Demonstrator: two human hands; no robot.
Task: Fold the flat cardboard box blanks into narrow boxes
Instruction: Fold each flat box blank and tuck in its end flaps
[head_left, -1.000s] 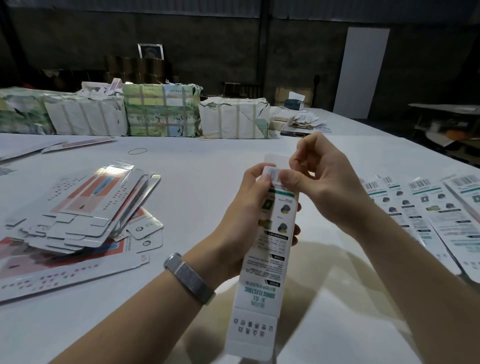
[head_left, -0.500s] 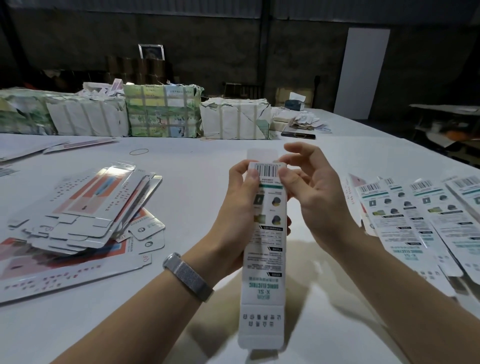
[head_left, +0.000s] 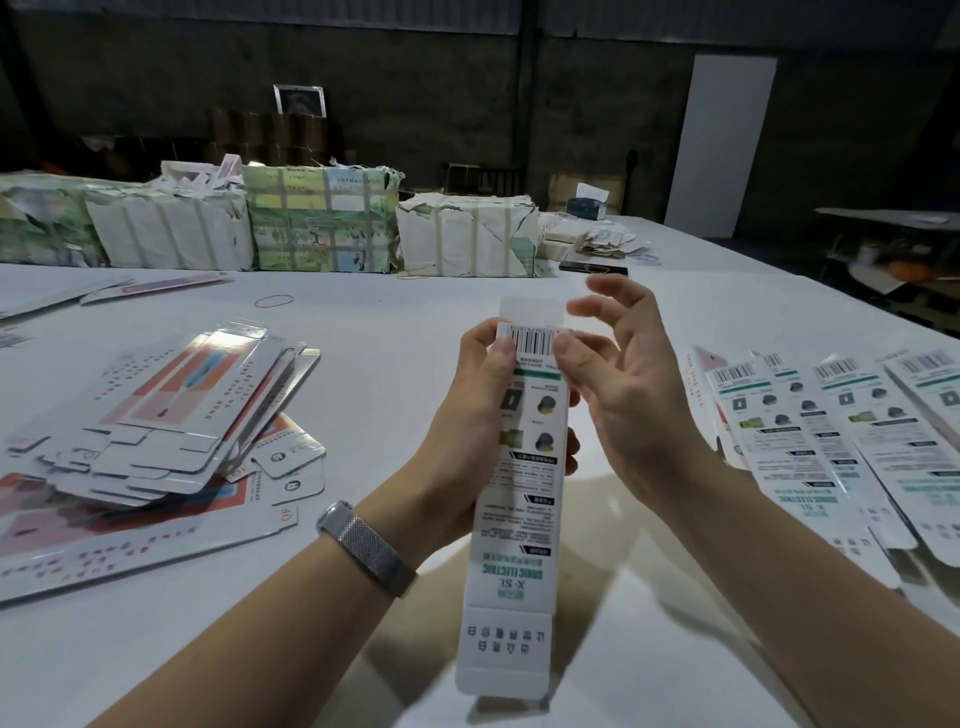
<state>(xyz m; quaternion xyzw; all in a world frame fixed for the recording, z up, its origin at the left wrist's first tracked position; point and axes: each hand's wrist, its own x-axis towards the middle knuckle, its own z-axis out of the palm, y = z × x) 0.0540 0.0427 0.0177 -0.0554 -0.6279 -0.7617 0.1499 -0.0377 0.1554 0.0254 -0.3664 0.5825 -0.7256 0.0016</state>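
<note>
A wide white table (head_left: 389, 364) fills most of the view. Along its far edge, behind the box, stands a row of wrapped bundles (head_left: 322, 226) bound with tape, some with torn paper. Left of the box lies a loose pile of flat blanks (head_left: 156, 415), printed in red and blue, fanned over one another. Right of the box lies a row of folded boxes (head_left: 831, 441), white with barcodes and green stripes, overlapping side by side on the table. Farther back and to the left of the box, a rubber band (head_left: 274, 300) lies alone on the table.

The box (head_left: 519, 493) itself, long, narrow and white, is held up above the table in the middle of the view, barcode end away from the person, its end flaps standing open at top and bottom. The left hand (head_left: 478, 415) wraps around its upper half from the left side, thumb pressing on the barcode; a metal mesh watch band (head_left: 366, 548) sits on that wrist. The right hand (head_left: 618, 395) is close beside it, thumb tip pressing the barcode corner while the other fingers spread loosely, off the card.
</note>
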